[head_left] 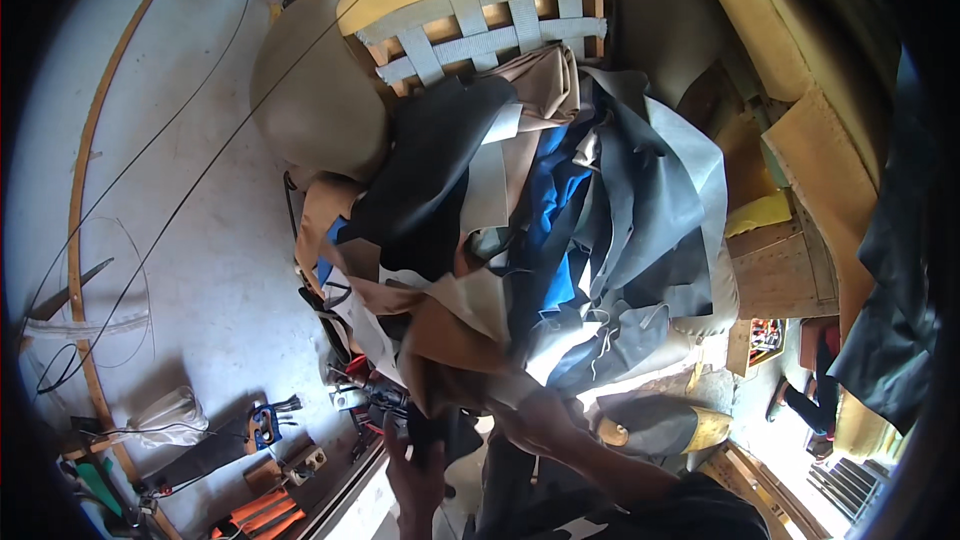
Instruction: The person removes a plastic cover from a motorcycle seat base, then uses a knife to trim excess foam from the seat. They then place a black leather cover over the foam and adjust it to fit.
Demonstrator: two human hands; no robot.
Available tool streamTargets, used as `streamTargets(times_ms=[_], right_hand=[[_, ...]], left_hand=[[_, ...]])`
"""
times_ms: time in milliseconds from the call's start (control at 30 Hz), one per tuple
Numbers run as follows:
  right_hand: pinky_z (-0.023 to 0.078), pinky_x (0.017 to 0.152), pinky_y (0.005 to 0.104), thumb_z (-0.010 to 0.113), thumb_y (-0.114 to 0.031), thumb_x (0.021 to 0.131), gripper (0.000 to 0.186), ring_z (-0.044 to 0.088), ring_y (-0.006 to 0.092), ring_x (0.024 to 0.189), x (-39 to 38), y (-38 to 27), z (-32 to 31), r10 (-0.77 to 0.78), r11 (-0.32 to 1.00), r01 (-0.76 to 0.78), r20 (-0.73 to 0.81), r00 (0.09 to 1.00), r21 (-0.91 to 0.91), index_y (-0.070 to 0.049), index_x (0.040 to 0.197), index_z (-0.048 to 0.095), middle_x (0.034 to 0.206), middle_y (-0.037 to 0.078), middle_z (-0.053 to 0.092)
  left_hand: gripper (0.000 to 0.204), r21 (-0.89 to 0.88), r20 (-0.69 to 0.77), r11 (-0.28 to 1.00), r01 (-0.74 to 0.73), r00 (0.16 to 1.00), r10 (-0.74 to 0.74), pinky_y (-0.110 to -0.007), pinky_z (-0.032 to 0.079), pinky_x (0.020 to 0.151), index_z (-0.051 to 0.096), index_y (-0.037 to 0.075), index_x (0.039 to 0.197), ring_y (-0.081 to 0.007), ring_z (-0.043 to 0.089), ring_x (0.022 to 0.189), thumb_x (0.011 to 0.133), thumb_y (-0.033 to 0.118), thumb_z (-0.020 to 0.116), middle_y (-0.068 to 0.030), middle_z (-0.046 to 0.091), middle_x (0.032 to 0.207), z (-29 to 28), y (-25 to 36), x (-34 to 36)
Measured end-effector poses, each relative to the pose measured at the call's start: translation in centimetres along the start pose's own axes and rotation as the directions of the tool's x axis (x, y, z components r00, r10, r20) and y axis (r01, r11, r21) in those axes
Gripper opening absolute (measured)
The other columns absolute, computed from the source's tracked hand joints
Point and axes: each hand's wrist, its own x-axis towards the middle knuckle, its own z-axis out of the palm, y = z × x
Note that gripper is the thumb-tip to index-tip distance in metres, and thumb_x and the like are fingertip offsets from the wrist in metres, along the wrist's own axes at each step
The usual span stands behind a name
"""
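Observation:
A heap of loose sheets of leather-like upholstery material lies in front of me, with a black sheet [435,175], a blue piece [553,195] and a grey sheet [650,210] among them. At its near edge my right hand [522,408], smeared by motion, grips a brown leather-like piece [455,340]; its fingertips are partly hidden. My left hand [413,470] is raised just left of it, thumb and fingers apart, beside some dark material [428,430]. Whether it touches that material is unclear.
Behind the heap stands a seat frame with woven grey webbing [480,30] and yellow foam. A rounded grey-brown cushion [320,90] is left of it. Power tools, cords and an orange striped item [262,512] lie at lower left. Someone's leg [805,405] shows at right.

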Motion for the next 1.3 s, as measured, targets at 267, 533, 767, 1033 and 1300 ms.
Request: streamTargets(times_ms=[267,533,767,1033,1300], right_hand=[[0.057,0.065,0.0378,0.065,-0.009,0.091,0.012,0.070,0.0276,0.073,-3.8,0.1,-11.0,-0.123,0.980,0.104,-0.108,0.986,-0.171,-0.007,0.102,0.068,0.092,0.013,0.071],[0.056,0.080,0.0316,0.068,-0.013,0.097,0.048,0.066,0.0160,0.098,10.4,0.1,-17.6,-0.131,0.940,-0.227,-0.882,0.453,-0.256,-0.001,0.139,0.051,0.117,0.009,0.065],[0.059,0.075,0.0364,0.074,-0.033,0.093,0.059,0.067,0.0243,0.098,29.1,-1.8,-5.7,0.537,0.545,-0.376,0.032,0.843,0.750,-0.002,0.137,0.051,0.126,0.015,0.060],[0.052,0.061,0.0355,0.073,-0.021,0.085,0.025,0.067,0.0213,0.064,22.4,-11.5,3.3,0.047,0.945,-0.050,0.016,0.999,0.323,-0.001,0.099,0.065,0.080,0.013,0.070],[0.056,0.071,0.0365,0.072,-0.022,0.091,0.033,0.072,0.0224,0.080,6.8,-11.1,3.9,0.122,0.941,-0.200,0.276,0.953,0.273,-0.003,0.117,0.070,0.093,0.013,0.072]], left_hand=[[0.095,0.196,0.409,0.925,-0.325,0.885,0.224,-0.051,0.055,0.089,0.026,0.010,0.158,-0.0440,0.065,0.112,0.084,0.034,0.080,-0.0276,0.059,0.132,10.6,0.7,10.8],[0.092,0.156,0.420,0.889,-0.431,0.843,0.335,-0.051,0.057,0.085,0.017,0.016,0.162,-0.0428,0.070,0.098,0.090,0.034,0.072,-0.0227,0.069,0.118,20.0,-3.1,13.1],[0.090,-0.009,0.482,0.862,-0.507,0.753,0.448,-0.051,0.057,0.076,0.016,0.016,0.162,-0.0409,0.070,0.084,0.092,0.032,0.070,-0.0213,0.071,0.097,20.0,-2.7,11.0],[0.067,-0.323,0.196,0.945,-0.042,0.974,0.110,-0.044,0.055,0.080,0.032,0.004,0.153,-0.0331,0.069,0.089,0.100,0.034,0.061,-0.0160,0.068,0.098,9.3,-10.4,5.0],[0.047,-0.349,0.002,0.937,-0.005,1.000,0.007,-0.041,0.054,0.076,0.050,0.002,0.131,-0.0272,0.069,0.085,0.097,0.030,0.067,-0.0137,0.070,0.093,-1.3,-12.8,1.5]])
